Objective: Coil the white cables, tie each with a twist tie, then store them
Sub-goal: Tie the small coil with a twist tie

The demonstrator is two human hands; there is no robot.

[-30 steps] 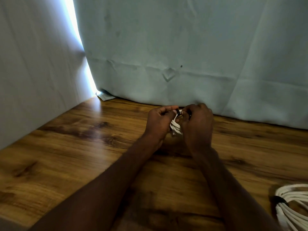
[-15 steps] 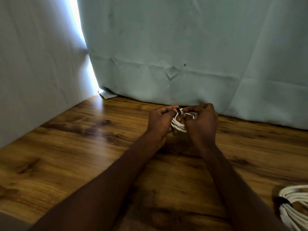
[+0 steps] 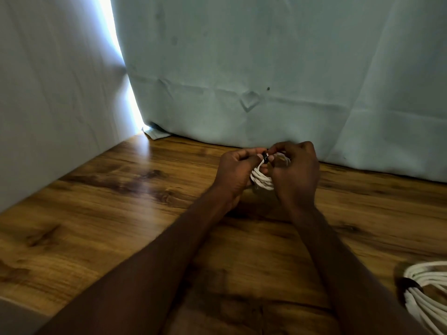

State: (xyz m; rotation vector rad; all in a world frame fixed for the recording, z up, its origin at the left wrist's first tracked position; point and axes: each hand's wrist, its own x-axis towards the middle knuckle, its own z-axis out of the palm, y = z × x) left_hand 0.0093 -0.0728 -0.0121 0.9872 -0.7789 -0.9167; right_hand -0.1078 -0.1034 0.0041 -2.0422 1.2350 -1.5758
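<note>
A small coil of white cable (image 3: 262, 179) is held up between both hands near the back of the wooden table (image 3: 121, 213). A black twist tie (image 3: 265, 157) wraps the top of the coil. My left hand (image 3: 235, 175) grips the coil's left side, thumb and forefinger pinched at the tie. My right hand (image 3: 296, 172) covers the coil's right side, its fingertips also pinched at the tie. Much of the coil is hidden behind my fingers. A second coil of white cable (image 3: 428, 293), bound by a dark tie, lies at the table's right edge.
A pale blue-grey cloth backdrop (image 3: 266, 68) hangs along the back of the table, and a lighter panel (image 3: 48, 93) closes the left side. A bright gap shows between them, with a scrap of cloth (image 3: 156, 134) at its foot.
Both hands stay pinched at the tie on the coil. My right hand's fingers have shifted slightly around the tie, and the view has drifted a little.
</note>
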